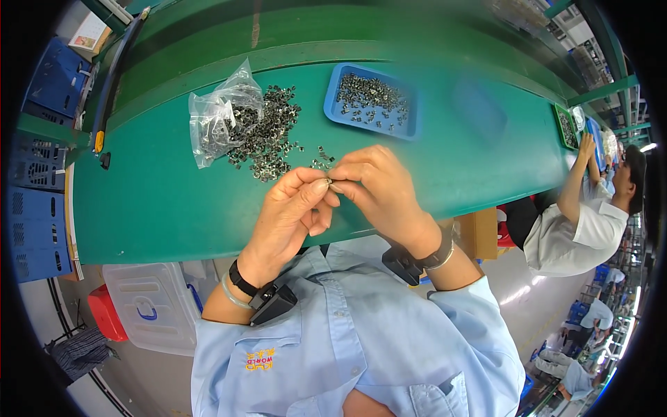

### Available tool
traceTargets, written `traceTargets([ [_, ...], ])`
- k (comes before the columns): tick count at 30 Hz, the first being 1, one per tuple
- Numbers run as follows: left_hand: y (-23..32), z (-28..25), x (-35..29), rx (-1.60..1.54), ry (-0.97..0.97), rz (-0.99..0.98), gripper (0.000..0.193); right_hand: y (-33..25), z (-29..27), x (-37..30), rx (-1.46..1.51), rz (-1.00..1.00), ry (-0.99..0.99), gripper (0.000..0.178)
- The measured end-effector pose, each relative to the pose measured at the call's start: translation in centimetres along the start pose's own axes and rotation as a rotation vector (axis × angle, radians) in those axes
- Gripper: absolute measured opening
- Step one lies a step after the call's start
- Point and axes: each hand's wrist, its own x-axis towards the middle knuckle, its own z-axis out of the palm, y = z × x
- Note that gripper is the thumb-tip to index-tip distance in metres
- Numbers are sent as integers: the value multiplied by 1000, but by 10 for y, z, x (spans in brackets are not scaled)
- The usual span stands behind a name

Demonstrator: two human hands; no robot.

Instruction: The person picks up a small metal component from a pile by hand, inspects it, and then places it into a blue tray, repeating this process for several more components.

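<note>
My left hand [295,208] and my right hand [382,194] meet over the near part of the green tabletop. Thumbs and fingertips of both are closed in a pinch on one small metal piece [328,181], mostly covered by the fingers. Just beyond them lie a few loose metal pieces [321,160]. A heap of small shiny metal pieces [274,132] spreads farther back on the left, spilling from a clear plastic bag [208,132]. Behind my right hand stands a blue tray [333,104] with many similar pieces scattered inside.
At the right, a co-worker [577,222] in a pale shirt reaches toward a green tray [566,127] on the same bench [180,208]. Blue crates [38,229] stand at the far left. Below the bench are a clear lidded box [149,306] and a cardboard box [476,233].
</note>
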Motion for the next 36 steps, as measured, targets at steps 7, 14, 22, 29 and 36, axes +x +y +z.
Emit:
traceTargets([
  [7, 3, 10, -4, 30, 39, 13, 13, 0, -2, -3, 23, -6, -29, 18],
  [14, 1, 6, -4, 69, 65, 5, 13, -3, 0, -5, 21, 3, -22, 17],
  [22, -9, -3, 0, -178, -93, -4, 12, -7, 4, -11, 70, 65, -21, 18],
  [29, 0, 2, 0, 123, 68, 15, 13, -9, 3, -6, -20, 62, -40, 18],
  [36, 9, 13, -10, 9, -6, 37, 14, -11, 6, -5, 162, 81, 35, 17],
])
